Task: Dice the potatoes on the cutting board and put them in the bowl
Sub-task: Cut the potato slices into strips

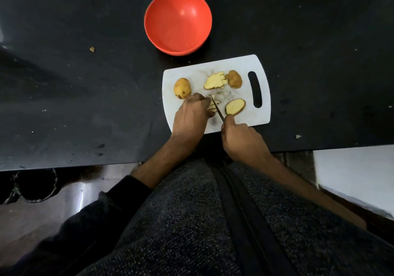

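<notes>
Head view: left hand point(191, 113) hides most potato strips point(213, 105).

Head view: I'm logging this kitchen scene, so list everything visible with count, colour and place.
bowl: one, red, on the counter beyond the board
board: one, white, on the counter
whole potatoes: two, tan, at the board's left and upper right
cut pieces: several, pale, mid-board
half: one, cut face up, right of the knife
knife: one, dark blade
counter: black
left hand: holds pieces being cut
right hand: grips the knife
</notes>
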A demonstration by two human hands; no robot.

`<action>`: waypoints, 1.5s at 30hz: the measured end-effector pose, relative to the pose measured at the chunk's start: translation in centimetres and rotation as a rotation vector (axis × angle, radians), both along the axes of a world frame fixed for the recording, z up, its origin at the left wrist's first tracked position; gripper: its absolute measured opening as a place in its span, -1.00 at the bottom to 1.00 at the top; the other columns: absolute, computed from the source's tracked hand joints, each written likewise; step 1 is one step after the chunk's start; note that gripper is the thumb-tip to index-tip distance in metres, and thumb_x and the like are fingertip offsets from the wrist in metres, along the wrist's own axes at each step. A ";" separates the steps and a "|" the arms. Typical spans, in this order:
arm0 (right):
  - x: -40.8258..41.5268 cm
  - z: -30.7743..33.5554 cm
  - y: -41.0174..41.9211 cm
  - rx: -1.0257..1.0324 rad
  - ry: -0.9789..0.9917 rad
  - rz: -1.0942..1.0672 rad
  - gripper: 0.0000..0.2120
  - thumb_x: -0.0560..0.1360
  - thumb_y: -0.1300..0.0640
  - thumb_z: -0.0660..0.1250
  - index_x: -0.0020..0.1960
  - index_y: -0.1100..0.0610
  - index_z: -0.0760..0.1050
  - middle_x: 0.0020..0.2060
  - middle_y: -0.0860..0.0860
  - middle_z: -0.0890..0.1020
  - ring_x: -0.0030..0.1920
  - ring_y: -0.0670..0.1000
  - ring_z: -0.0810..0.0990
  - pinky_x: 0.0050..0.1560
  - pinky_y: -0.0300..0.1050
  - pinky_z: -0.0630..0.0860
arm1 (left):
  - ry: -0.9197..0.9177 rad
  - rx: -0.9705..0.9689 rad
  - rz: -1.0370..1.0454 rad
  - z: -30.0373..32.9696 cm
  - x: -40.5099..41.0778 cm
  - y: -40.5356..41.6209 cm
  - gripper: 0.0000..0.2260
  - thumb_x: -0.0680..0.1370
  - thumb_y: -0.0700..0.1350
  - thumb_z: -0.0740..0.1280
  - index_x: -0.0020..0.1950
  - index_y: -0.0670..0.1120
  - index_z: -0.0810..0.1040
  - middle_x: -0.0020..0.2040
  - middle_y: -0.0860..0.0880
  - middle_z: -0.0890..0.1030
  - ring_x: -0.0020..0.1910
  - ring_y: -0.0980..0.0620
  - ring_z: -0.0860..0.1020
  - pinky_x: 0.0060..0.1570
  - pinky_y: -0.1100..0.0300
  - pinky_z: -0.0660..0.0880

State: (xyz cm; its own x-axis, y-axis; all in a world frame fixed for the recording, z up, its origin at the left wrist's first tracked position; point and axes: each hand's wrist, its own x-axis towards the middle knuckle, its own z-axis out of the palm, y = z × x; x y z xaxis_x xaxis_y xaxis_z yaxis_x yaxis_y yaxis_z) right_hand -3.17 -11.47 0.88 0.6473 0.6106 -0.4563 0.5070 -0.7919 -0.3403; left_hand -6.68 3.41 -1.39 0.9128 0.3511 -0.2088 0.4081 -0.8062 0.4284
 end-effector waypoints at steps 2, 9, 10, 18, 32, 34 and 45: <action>0.0 -0.2 0.2 -0.006 0.012 -0.004 -0.78 0.66 0.10 0.06 0.23 0.19 0.28 -0.10 0.19 0.61 -0.08 0.29 0.62 -0.25 0.01 0.33 | -0.007 0.026 -0.003 -0.4 0.0 0.1 -0.78 0.57 -0.14 0.38 0.18 -0.18 0.63 0.11 -0.15 0.57 0.09 -0.20 0.54 -0.14 -0.06 0.52; 0.1 -0.8 0.6 -0.012 0.002 0.006 -0.76 0.63 0.14 0.08 0.26 0.18 0.26 -0.12 0.17 0.61 -0.10 0.26 0.63 -0.25 0.00 0.35 | -0.023 0.036 -0.014 -1.2 0.2 0.1 -0.86 0.56 -0.20 0.37 0.05 -0.18 0.69 0.05 -0.14 0.54 0.05 -0.14 0.53 -0.20 0.00 0.47; 0.1 -0.8 0.6 -0.015 0.001 0.011 -0.76 0.62 0.14 0.08 0.26 0.18 0.26 -0.12 0.17 0.61 -0.10 0.27 0.62 -0.25 0.00 0.35 | -0.025 0.036 -0.019 -1.3 0.2 0.1 -0.86 0.56 -0.20 0.37 0.05 -0.19 0.69 0.04 -0.14 0.55 0.05 -0.14 0.53 -0.19 -0.01 0.49; 0.3 -1.1 0.6 0.017 0.079 -0.018 -0.83 0.61 0.15 0.09 0.19 0.16 0.26 -0.18 0.15 0.58 -0.15 0.27 0.61 -0.26 0.03 0.38 | -0.047 0.026 -0.038 -1.1 0.4 0.1 -0.85 0.56 -0.21 0.37 0.03 -0.21 0.70 -0.01 -0.17 0.56 0.01 -0.17 0.54 -0.21 0.06 0.38; -0.8 -0.4 -1.3 -0.132 0.196 -0.033 -0.92 0.64 0.14 0.08 0.06 0.11 0.16 -0.07 0.23 0.58 -0.06 0.32 0.59 -0.21 0.07 0.34 | -0.048 0.105 -0.019 -1.2 0.0 0.2 -0.95 0.44 -0.30 0.42 -0.19 -0.19 0.67 -0.18 -0.11 0.62 -0.20 -0.14 0.58 -0.37 0.09 0.43; -0.9 -0.2 -1.6 -0.134 0.172 -0.026 -0.92 0.66 0.11 0.05 0.05 0.10 0.16 -0.06 0.23 0.58 -0.05 0.32 0.59 -0.21 0.06 0.33 | -0.040 0.132 -0.017 -1.0 -0.1 0.3 -0.94 0.45 -0.29 0.42 -0.20 -0.16 0.67 -0.20 -0.09 0.63 -0.22 -0.12 0.59 -0.38 0.13 0.38; -0.2 0.0 -0.6 0.031 0.052 -0.012 -0.89 0.65 0.07 0.05 0.06 0.11 0.22 -0.24 0.13 0.53 -0.17 0.30 0.58 -0.29 0.02 0.32 | -0.062 0.118 0.003 -1.1 -0.6 0.3 -0.92 0.51 -0.21 0.39 -0.18 -0.13 0.60 -0.17 -0.06 0.62 -0.21 -0.11 0.59 -0.37 0.10 0.41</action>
State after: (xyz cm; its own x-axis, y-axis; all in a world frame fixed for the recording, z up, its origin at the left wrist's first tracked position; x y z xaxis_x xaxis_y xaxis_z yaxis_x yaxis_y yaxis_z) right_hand -3.36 -12.04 0.88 0.6306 0.6175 -0.4701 0.4790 -0.7863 -0.3903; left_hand -7.31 3.74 -2.45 0.9217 0.3723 -0.1090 0.3859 -0.8514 0.3552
